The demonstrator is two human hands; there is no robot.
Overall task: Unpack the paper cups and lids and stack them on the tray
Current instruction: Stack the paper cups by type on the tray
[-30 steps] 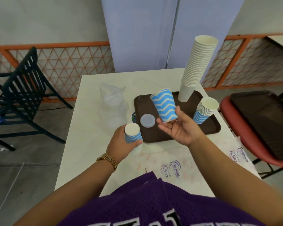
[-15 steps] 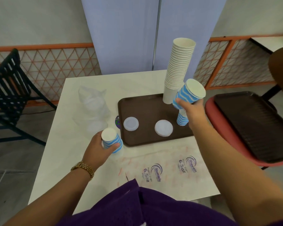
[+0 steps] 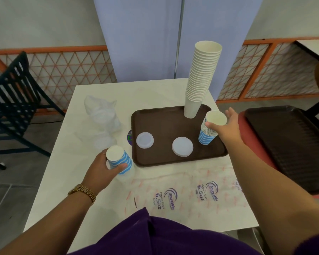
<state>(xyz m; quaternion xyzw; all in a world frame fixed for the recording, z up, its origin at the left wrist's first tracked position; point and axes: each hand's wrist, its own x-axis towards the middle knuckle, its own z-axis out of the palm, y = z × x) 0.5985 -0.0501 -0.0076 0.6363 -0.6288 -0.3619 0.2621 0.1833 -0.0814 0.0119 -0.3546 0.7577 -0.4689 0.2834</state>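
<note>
A brown tray (image 3: 164, 122) lies on the white table. A tall stack of white cups (image 3: 201, 80) stands at its back, leaning. At the tray's right side stands a short stack of blue-striped cups (image 3: 206, 137). My right hand (image 3: 226, 129) is at its top cup, thumb on the near rim and fingers stretched out past the far side. Two white lids (image 3: 145, 140) (image 3: 182, 146) lie flat on the tray. My left hand (image 3: 101, 168) grips a blue-striped cup stack (image 3: 118, 161), bottom up, on the table left of the tray, its lower end in clear plastic.
A crumpled clear bag holding lids (image 3: 101, 115) lies left of the tray. A printed cup wrapper (image 3: 182, 190) covers the table's near edge. A dark chair (image 3: 11, 100) stands to the left, and a red chair carrying a black tray (image 3: 287, 144) to the right.
My right hand carried a blue-striped cup to the right and set it on the short stack, then loosened its fingers. A second lid now shows on the tray. The left hand stayed put.
</note>
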